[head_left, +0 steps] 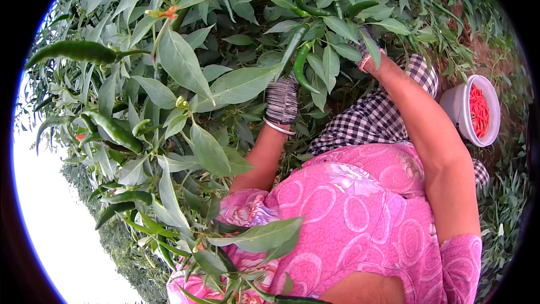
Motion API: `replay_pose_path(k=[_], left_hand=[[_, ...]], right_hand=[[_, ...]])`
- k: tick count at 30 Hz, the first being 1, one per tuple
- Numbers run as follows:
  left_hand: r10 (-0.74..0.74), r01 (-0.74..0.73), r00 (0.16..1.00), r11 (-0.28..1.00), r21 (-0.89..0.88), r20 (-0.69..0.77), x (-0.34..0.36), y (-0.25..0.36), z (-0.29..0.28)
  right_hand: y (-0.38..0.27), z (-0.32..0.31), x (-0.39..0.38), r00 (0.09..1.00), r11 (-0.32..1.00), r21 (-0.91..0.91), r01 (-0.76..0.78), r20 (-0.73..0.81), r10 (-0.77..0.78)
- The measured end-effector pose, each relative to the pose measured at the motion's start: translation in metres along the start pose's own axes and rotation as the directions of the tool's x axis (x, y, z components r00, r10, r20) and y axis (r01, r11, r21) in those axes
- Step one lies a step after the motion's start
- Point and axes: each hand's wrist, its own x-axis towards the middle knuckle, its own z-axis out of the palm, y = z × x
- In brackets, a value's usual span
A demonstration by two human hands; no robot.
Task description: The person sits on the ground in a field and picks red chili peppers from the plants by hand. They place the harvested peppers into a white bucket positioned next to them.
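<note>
My left hand (282, 101), in a grey knitted glove with a white bangle at the wrist, reaches up into a chilli plant. Leaves and a hanging green chilli (291, 48) cover its fingers. Just right of it hangs a curved, brighter green chilli (301, 68). My right hand (364, 50), also gloved and with red and white bangles, is deeper among the leaves farther right. Foliage hides most of that hand, so its fingers do not show. Whether either hand grips anything cannot be made out.
A whitish bucket (457, 110) holding red chillies (479, 111) stands on the soil at the right. Close by on the left, leafy stems carry several green chillies, including a large one (79, 52). Checked black-and-white cloth (365, 121) covers my legs.
</note>
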Motion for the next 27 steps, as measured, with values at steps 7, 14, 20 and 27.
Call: replay_pose_path(k=[7, 14, 20, 27], left_hand=[[0.152, -0.112, 0.984, 0.936, 0.333, -0.096, -0.022, 0.049, 0.060], [-0.037, 0.043, 0.998, 0.990, 0.137, -0.045, -0.011, 0.061, 0.081], [-0.078, 0.076, 0.996, 0.996, 0.052, 0.043, -0.014, 0.033, 0.038], [-0.044, -0.093, 0.979, 0.766, 0.636, 0.197, -0.023, 0.021, 0.029]], right_hand=[[-0.019, -0.032, -0.026, 0.975, 0.918, -0.332, 0.218, 0.033, -0.219], [-0.034, -0.011, -0.048, 0.990, 0.858, -0.512, 0.033, -0.100, -0.098], [-0.042, -0.011, -0.056, 0.976, 0.964, -0.265, -0.002, -0.210, -0.056], [-0.026, -0.005, -0.061, 0.940, 0.960, -0.230, 0.157, -0.262, -0.217]])
